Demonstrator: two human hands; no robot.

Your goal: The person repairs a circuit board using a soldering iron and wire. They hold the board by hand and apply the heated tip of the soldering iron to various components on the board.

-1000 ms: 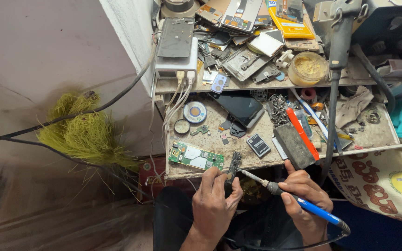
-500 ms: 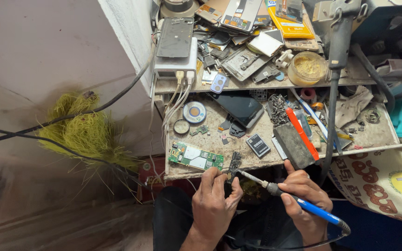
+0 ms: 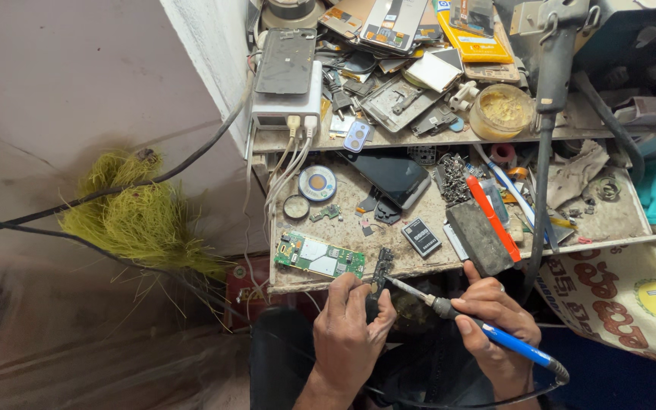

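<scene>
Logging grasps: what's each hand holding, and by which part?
Right hand: soldering iron, gripped at its blue handle. Left hand: small dark circuit board, pinched at its lower end.

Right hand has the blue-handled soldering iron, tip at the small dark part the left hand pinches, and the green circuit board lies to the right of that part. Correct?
Not quite. In the head view the green circuit board lies left of the small dark part. The right hand does hold the soldering iron; the left hand pinches the part.

Yep, this is my little phone repair workshop: table (image 3: 298, 281) buried in circuit boards (image 3: 319, 256), phone screens (image 3: 393, 176), a battery (image 3: 421, 237), loose screws (image 3: 455, 176), soldering iron (image 3: 487, 332) going.
</scene>
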